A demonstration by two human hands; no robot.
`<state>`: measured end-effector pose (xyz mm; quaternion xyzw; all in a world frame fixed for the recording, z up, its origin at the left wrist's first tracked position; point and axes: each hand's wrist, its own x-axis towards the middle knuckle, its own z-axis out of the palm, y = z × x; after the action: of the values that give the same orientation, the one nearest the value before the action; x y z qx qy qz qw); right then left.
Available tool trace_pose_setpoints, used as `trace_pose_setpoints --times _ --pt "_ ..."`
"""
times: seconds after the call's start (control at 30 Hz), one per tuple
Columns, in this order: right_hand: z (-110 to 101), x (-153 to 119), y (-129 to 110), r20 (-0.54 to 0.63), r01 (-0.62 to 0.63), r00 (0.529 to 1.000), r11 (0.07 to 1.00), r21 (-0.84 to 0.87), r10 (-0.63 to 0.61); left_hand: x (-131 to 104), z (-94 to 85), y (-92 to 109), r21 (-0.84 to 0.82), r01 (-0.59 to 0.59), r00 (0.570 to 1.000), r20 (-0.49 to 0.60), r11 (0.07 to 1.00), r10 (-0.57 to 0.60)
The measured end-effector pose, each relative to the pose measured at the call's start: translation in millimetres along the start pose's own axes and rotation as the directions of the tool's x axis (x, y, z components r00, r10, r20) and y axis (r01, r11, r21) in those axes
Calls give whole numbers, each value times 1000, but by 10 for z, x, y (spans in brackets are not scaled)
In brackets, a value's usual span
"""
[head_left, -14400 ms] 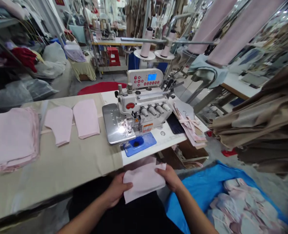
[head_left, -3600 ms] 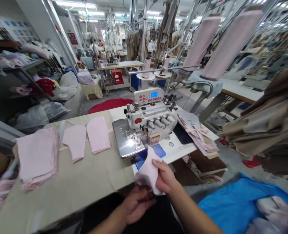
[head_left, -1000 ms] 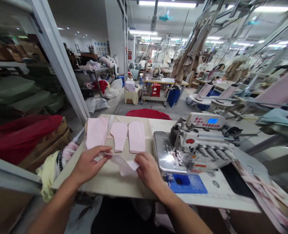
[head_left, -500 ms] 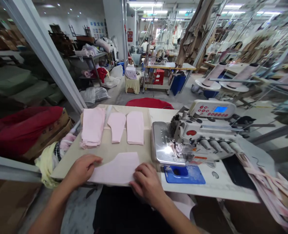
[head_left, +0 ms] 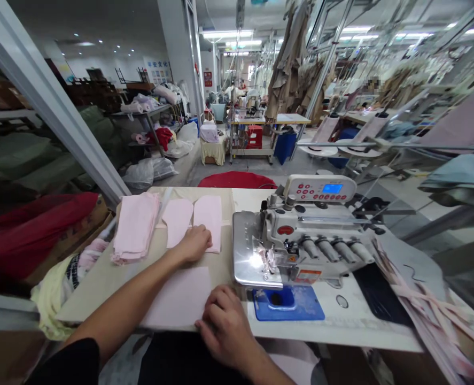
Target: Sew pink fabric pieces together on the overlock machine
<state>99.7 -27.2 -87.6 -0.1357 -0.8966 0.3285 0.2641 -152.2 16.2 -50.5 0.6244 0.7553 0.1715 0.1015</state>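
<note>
My left hand [head_left: 196, 243] reaches over the table and rests on the lower part of a pink fabric piece [head_left: 211, 211], its fingers curled; whether they pinch the cloth is too small to tell. Left of that piece lies another pink piece [head_left: 177, 216], and further left a stack of pink pieces [head_left: 134, 227]. A larger pink piece [head_left: 183, 299] lies flat at the near edge, partly under my left forearm. My right hand [head_left: 222, 315] rests at its right edge with bent fingers; its fingertips are partly hidden.
A sewing machine [head_left: 312, 235] with a metal plate [head_left: 247, 248] stands on the right of the table, a blue tray [head_left: 309, 305] in front of it. Pink strips [head_left: 433, 305] hang at the far right. A metal post [head_left: 60, 107] slants up at the left.
My left hand has left the large piece's left end and moved forward and right onto the smaller right-hand piece. My right hand stays beside the large piece. The view has shifted slightly.
</note>
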Motion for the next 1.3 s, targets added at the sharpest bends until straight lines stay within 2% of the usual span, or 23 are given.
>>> trace_pose_setpoints --times 0.1,0.2,0.3,0.4,0.43,0.47,0.5,0.53,0.57,0.6,0.63,0.67,0.7,0.77,0.8,0.83,0.87,0.93,1.0,1.03,1.13,1.3 --pt "-23 6 -3 -32 4 999 998 56 -3 104 -14 -4 -7 62 998 1 998 -62" --pt "-40 19 -8 -55 28 998 997 76 -24 167 -118 28 -68 145 987 -57 987 -149" --pt "-14 -2 28 -93 56 994 995 82 -49 31 -240 164 -164 160 981 -81 973 -175" --pt "75 -77 87 -224 55 974 996 71 -38 -434 -388 350 -354 51 997 64 934 -31" --pt "111 -108 93 -287 43 957 998 52 -26 -649 -448 389 -512 7 982 167 859 91" --pt "143 -138 83 -345 27 939 999 26 -16 -881 -513 405 -648 -8 943 247 762 221" --pt "168 -164 53 -379 5 925 1000 -5 -7 -1119 -580 395 -736 -19 910 268 676 317" --pt "181 -184 3 -375 -12 927 999 -35 -2 -1354 -645 356 -798 -69 881 233 599 411" --pt "179 -195 -65 -322 -11 947 998 -56 -8 -1576 -706 294 -845 -118 854 181 521 488" --pt "163 -194 -146 -224 16 974 998 -58 -29 -1781 -759 214 -876 -138 845 139 462 517" --pt "132 -180 -231 -85 60 994 998 -29 -62 -1960 -804 123 -891 -132 858 116 434 501" --pt "89 -153 -312 82 109 990 993 37 -112 -2111 -838 27 -896 -101 890 113 433 442" --pt "38 -110 -380 249 150 952 980 134 -180 -2229 -861 -69 -890 -52 931 122 454 345" --pt "-68 22 -453 478 143 828 934 328 -294 -2358 -867 -248 -843 59 989 121 535 81" --pt "-113 106 -453 535 98 788 920 381 -305 -2372 -847 -330 -806 109 994 101 582 -46" --pt "-147 199 -431 557 37 787 921 389 -267 -2359 -812 -409 -763 156 985 69 627 -160" --pt "-168 294 -393 543 -42 823 935 352 -167 -2327 -762 -486 -714 210 963 33 668 -267" --pt "-165 461 -292 412 -247 898 952 178 156 -2240 -629 -637 -596 335 899 -30 729 -438" --pt "-111 564 -204 251 -408 883 913 -5 396 -2169 -484 -777 -459 422 848 -106 782 -519" --pt "-71 585 -177 203 -448 867 890 -79 455 -2150 -418 -839 -387 437 841 -144 812 -522" --pt "59 555 -167 170 -454 852 860 -234 496 -2151 -284 -981 -237 389 870 -223 890 -440" --pt "169 450 -247 78 -449 856 809 -381 511 -2203 -234 -1103 -177 311 909 -230 934 -347"
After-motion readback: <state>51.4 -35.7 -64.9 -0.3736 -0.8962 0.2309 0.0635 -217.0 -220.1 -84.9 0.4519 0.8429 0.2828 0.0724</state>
